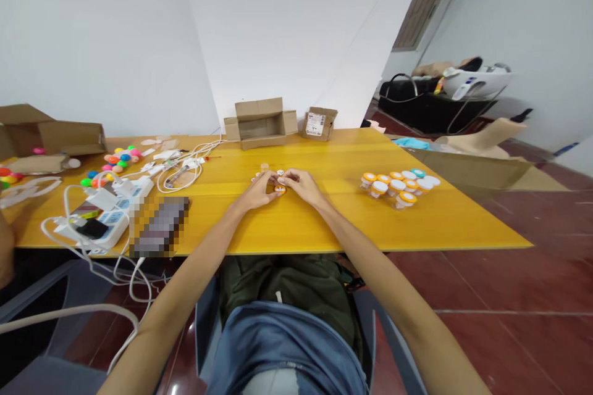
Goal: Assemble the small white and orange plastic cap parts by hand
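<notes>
Small orange-lidded jar (280,189) on yellow table (324,222), left hand (259,192) and right hand (301,185) grip it together

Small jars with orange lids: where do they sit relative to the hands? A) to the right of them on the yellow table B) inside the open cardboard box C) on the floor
A: the cluster of small jars stands on the yellow table, right of both hands.
</notes>
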Motion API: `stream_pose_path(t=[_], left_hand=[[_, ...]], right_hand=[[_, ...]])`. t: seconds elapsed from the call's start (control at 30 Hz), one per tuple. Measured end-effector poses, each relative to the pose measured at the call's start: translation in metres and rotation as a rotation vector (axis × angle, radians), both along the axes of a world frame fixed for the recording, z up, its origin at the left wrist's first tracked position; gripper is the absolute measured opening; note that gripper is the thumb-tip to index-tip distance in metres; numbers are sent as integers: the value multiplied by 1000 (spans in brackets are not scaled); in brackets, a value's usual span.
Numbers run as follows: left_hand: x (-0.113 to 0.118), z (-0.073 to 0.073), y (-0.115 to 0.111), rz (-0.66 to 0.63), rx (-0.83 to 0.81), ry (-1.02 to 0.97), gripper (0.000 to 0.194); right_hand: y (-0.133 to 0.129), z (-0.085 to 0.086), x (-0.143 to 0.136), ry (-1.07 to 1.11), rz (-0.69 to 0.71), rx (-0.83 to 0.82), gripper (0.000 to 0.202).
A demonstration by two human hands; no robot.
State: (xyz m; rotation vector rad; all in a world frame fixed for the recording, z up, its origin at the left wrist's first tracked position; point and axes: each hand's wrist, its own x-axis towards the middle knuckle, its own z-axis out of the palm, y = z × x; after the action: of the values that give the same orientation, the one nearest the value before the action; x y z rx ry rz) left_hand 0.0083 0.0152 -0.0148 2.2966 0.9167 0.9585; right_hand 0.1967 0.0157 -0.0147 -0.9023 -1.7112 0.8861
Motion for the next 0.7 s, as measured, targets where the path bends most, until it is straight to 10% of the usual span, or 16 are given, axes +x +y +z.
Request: stream_pose_path(t=[0.7], left_hand=[[0,3,-1,13,-14,17,31]], right_hand=[[-4,5,-2,-45,12,-8,28]])
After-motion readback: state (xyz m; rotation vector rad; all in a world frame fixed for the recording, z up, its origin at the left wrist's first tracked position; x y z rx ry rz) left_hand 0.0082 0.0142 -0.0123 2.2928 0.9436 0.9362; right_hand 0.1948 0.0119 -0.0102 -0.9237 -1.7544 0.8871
